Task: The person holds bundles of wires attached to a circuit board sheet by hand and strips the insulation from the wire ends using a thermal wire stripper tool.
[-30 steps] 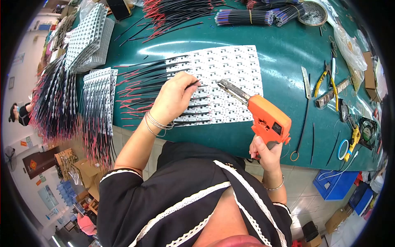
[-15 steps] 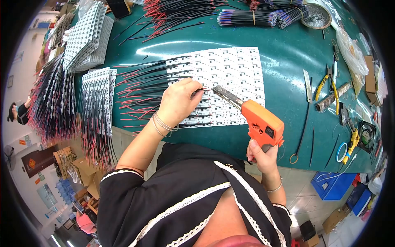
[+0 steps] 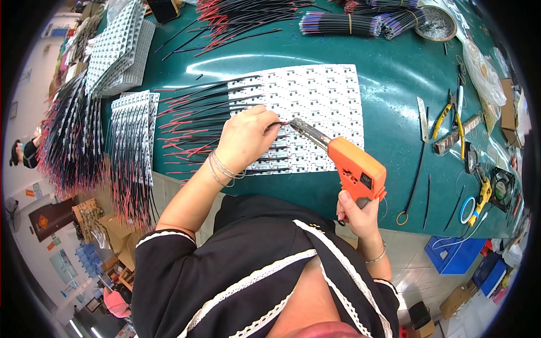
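Observation:
My left hand (image 3: 246, 137) pinches a black wire (image 3: 277, 123) over a white panel of small circuit boards (image 3: 318, 90). The wire's end meets the tip of an orange soldering gun (image 3: 358, 166). My right hand (image 3: 360, 214) is wrapped round the gun's handle, to the lower right of the panel. Rows of black wires with red ends (image 3: 191, 115) lie across the panel's left part and stick out past its left edge. My left fingers hide some of them.
Wired panels (image 3: 132, 135) hang over the left table edge, beside stacked white panels (image 3: 115, 53). Wire bundles (image 3: 338, 23) and a metal bowl (image 3: 435, 23) lie at the back. Yellow-handled pliers (image 3: 441, 119), tweezers (image 3: 422, 115) and a small fan (image 3: 501, 185) are at right.
The soldering gun has moved left and slightly down until its tip meets the wire end. My left hand has shifted slightly down and right, still pinching the wire.

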Demonstrator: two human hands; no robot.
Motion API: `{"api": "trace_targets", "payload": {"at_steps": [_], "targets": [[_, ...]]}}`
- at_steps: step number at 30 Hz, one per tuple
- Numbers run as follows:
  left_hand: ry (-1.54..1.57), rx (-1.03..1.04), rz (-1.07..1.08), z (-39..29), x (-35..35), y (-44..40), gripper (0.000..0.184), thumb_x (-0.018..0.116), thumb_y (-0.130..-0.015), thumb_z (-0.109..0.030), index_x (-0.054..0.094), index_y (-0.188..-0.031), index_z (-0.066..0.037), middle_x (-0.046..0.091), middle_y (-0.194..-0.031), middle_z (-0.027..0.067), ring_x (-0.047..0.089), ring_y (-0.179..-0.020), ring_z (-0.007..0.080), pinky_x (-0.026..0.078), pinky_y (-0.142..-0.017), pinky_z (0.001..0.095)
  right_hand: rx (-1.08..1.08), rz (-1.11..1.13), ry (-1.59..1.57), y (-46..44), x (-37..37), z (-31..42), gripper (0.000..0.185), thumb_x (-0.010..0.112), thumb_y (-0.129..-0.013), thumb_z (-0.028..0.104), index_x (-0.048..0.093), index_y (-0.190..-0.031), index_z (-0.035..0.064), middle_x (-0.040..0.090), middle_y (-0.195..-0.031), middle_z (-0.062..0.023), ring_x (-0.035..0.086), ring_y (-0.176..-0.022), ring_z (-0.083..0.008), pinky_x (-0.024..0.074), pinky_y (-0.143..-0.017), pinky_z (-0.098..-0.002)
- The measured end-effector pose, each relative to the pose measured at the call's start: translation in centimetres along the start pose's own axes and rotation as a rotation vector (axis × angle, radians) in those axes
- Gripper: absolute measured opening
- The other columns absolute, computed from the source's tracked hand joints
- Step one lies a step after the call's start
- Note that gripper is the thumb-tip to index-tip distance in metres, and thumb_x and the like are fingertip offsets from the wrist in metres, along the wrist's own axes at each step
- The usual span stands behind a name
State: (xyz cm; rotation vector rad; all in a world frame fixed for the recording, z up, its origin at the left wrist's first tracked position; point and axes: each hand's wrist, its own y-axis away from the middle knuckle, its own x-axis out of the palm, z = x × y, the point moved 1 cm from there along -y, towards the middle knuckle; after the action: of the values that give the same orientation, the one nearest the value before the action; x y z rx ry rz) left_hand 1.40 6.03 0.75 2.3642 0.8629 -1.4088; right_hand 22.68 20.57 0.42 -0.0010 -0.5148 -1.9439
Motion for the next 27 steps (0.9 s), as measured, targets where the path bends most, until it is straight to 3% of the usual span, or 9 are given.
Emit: {"api": "trace_targets", "payload": {"at_steps": [13,17,27], "targets": [[-0.096,0.009,0.054,-0.77,-0.45,-0.62,0.008,0.063,-0.072,-0.011,0.059,-0.074,-0.004,0.057,-0.072,0.0099,0.057,-0.066,0.0296,0.046,-0.058,0.0364,-0.035,-0.049,-0.082,0.64,-0.16,-0.1,0.026,0.053,-0.086,0.012,0.046,-0.102,-0.0072,0.046,-0.053,-0.0029,0.045,-0.039,-0.0099,0.0396,-0.039,-0.0234],[0.0,-0.003,0.042,-0.58,-0.36,-0.79,0.008,0.062,-0.073,-0.009,0.059,-0.075,-0.003,0.058,-0.072,0.0115,0.058,-0.066,0.0296,0.046,-0.059,0.0352,-0.036,-0.054,-0.081,0.68,-0.13,-0.38,0.026,0.053,-0.086,0.012,0.046,-0.102,-0.007,0.046,-0.053,-0.0028,0.045,-0.04,-0.01,0.0398,-0.04,-0.0234],[0.041,0.051,0.06,0.0,-0.24,-0.92,0.007,0.061,-0.073,-0.008,0.06,-0.074,-0.001,0.058,-0.07,0.0122,0.058,-0.064,0.0296,0.046,-0.058,0.0346,-0.008,-0.018,-0.04,0.53,-0.18,-0.61,0.017,0.053,-0.087,0.012,0.046,-0.093,-0.0024,0.046,-0.053,-0.003,0.045,-0.04,-0.0099,0.0384,-0.038,-0.0227]]}}
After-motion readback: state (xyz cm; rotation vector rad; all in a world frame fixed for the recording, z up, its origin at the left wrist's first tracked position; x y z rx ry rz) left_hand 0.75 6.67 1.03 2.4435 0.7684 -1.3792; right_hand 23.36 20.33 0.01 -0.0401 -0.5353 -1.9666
